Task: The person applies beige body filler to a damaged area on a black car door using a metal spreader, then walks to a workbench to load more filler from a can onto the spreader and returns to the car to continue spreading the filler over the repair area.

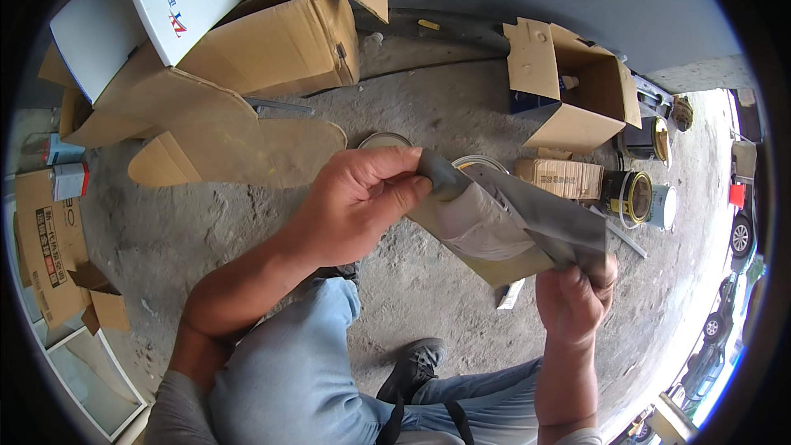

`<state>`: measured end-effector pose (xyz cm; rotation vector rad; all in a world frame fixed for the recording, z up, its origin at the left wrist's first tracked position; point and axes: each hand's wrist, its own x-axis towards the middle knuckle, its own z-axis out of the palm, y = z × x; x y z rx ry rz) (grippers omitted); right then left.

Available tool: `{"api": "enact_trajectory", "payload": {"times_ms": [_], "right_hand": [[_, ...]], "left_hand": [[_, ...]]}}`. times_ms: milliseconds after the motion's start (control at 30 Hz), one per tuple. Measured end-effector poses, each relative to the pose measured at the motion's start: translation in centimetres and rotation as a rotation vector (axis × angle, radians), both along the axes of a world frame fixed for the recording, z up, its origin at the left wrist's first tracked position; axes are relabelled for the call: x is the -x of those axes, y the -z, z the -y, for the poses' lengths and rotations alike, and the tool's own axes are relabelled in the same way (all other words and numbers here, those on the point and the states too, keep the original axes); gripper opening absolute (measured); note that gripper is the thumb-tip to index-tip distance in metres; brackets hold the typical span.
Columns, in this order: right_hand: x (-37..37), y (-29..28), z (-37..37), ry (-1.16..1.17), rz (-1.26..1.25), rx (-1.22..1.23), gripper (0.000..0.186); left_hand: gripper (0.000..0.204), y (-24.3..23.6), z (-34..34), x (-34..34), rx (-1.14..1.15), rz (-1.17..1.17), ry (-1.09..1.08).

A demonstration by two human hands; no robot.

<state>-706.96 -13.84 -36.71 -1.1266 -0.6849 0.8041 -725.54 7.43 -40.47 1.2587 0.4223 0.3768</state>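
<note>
A grey sheet [503, 227] hangs in the air above the floor [371, 305], just off the view's centre at 3 o'clock, tilted and curling at its upper edge. The left hand [358, 202] pinches its 10 o'clock corner between thumb and fingers; the right hand [574, 301] grips the edge near 5 o'clock, thumb on top.

Clock directions run from the sheet. It blocks the view of things beneath — part of a round rim [480, 161] at 11 and of a small white item [511, 293] at 6. Another rim [384, 140] peeks out above the left hand.

At 2 lies a brown pack [560, 178]; near 3, a black can [614, 195] stands beside a white tub [662, 207]. An open box [535, 58] sits at 1, a large box [272, 41] at 10 — a white panel [181, 0] before it. Flat cardboard [264, 148] spreads between 9 and 10. A shoe [416, 367] is at 7, a framed pane [95, 379] at 8, and parked cars [715, 325] at 4.
</note>
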Motion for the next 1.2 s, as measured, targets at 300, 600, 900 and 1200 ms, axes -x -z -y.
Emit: {"api": "enact_trajectory", "payload": {"times_ms": [300, 600, 900, 1200], "right_hand": [[-1.5, 1.5, 1.4, -0.159, 0.435, 0.203, 0.036], [0.5, 1.2, 1.2, 0.16, -0.237, -0.006, 0.033], [-0.9, 0.9, 1.2, 0.135, -0.041, -0.042, 0.034], [-2.4, 2.4, 2.3, -0.047, -0.086, -0.019, 0.029]], "left_hand": [[0.015, -0.5, -0.9, 1.0, -0.175, -0.066, 0.013], [0.019, -0.2, 0.0, -0.1, 0.071, 0.044, 0.036], [0.02, -0.1, -0.7, 0.6, 0.061, -0.012, -0.001], [0.021, 0.3, -1.4, 0.7, 0.054, -0.038, -0.042]]}}
